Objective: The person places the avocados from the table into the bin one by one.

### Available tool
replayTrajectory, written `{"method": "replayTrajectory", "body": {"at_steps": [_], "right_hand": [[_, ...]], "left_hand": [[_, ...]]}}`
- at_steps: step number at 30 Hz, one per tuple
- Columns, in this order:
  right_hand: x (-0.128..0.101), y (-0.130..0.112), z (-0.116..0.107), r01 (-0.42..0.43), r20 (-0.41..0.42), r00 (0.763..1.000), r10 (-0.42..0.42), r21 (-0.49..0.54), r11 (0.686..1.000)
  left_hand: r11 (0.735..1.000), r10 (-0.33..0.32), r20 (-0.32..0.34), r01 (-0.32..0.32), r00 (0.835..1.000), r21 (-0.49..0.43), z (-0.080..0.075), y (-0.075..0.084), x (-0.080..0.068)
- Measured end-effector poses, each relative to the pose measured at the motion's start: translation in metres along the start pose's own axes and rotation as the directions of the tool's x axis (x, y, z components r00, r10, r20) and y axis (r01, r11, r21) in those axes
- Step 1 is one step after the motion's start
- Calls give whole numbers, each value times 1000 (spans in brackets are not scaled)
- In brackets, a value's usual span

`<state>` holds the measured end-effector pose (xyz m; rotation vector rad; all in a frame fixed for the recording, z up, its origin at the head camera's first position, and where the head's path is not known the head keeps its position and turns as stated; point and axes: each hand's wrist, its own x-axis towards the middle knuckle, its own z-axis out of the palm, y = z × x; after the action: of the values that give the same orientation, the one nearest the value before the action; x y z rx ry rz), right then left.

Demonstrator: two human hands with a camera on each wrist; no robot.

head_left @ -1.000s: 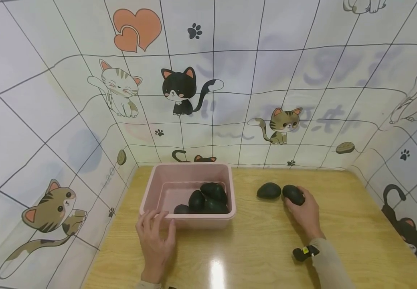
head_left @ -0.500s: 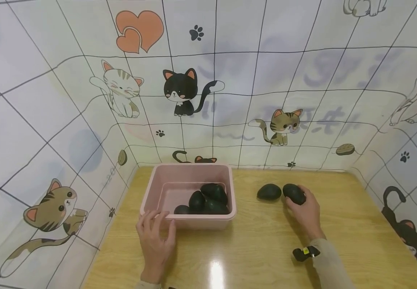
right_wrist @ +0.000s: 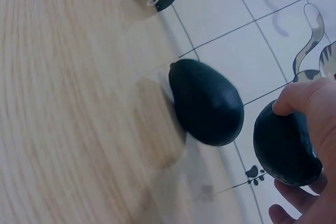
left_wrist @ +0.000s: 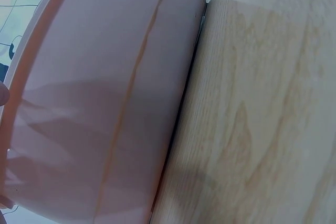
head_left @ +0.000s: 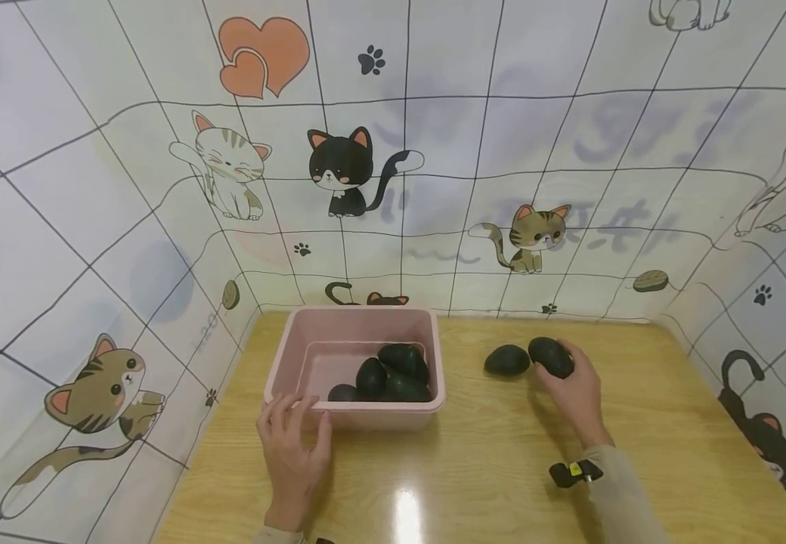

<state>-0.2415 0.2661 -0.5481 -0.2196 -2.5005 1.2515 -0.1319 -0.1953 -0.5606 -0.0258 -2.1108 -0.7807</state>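
Note:
My right hand (head_left: 575, 389) grips a dark green avocado (head_left: 549, 357) between thumb and fingers, a little above the table. In the right wrist view the thumb lies over that avocado (right_wrist: 286, 145) and the fingers curl beneath it. Just left of it a second avocado (head_left: 507, 360) lies on the table. The pink plastic bin (head_left: 352, 321) stands to the left with several avocados (head_left: 396, 374) heaped toward its right side. My left hand (head_left: 294, 453) rests its relaxed fingers at the bin's front left rim, and a fingertip shows there in the left wrist view.
The wooden table (head_left: 488, 468) meets a cat-patterned tile-print covering (head_left: 447, 227) behind and at both sides. A dark wrist camera strap (head_left: 573, 474) sits at the right sleeve.
The right hand has raised its avocado slightly and drawn it a bit left, near the avocado on the table. My left hand and the bin have stayed in place.

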Motion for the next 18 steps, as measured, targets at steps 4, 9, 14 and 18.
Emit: {"method": "replayTrajectory", "body": {"at_steps": [4,9,14,18], "right_hand": [[-3,-13,-3,5,25,1000,-5,5,1000],[-4,-23,-3,41,18,999,-42,17,999],[-5,-31,-3,66,21,998,-66,17,998],[-6,-37,-4,71,32,997,-71,23,997]], "left_hand": [[1000,12,-12,-12,1000,-4,0,1,0],[1000,10,-9,-10,1000,-2,-1,0,-2],[1000,-11,13,11,1000,3,-1,0,-2],[1000,-1,8,1,1000,8,-1,0,-1]]}}
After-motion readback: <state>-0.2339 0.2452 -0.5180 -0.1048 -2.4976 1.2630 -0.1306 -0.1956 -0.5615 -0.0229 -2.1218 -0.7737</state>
